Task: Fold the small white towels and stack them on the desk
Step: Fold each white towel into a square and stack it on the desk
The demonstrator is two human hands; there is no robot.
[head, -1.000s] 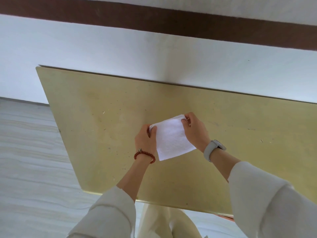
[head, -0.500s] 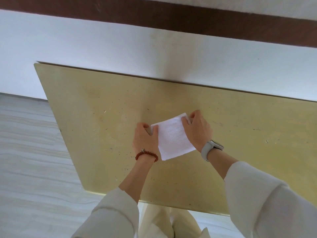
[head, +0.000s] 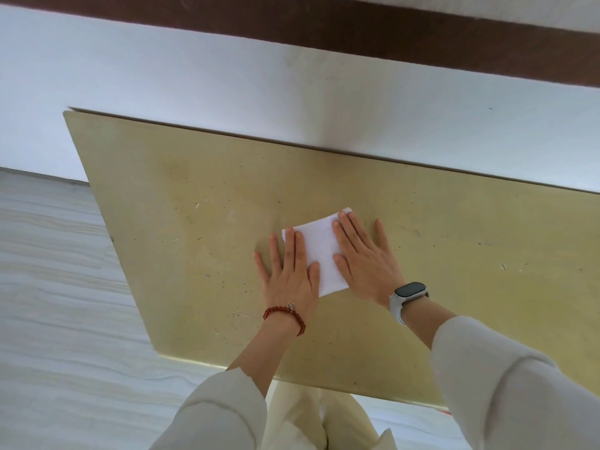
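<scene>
A small white towel (head: 319,251), folded into a compact rectangle, lies flat near the middle of the yellowish desk (head: 201,222). My left hand (head: 289,271) presses its left part with straight, spread fingers. Over the towel's right part my right hand (head: 363,258) lies flat in the same way, its outer fingers on the bare desk. Both palms cover the towel's side edges. No other towel is in view.
The desk's far edge meets a white wall (head: 292,92) with a dark brown band (head: 389,30) above. Its left and near edges drop to a pale wood-grain floor (head: 58,303). My light trousers (head: 298,417) show below the near edge.
Both hands have let go of the towel's top corners and now lie flat on it, fingers straightened. The towel has settled flat on the desk.
</scene>
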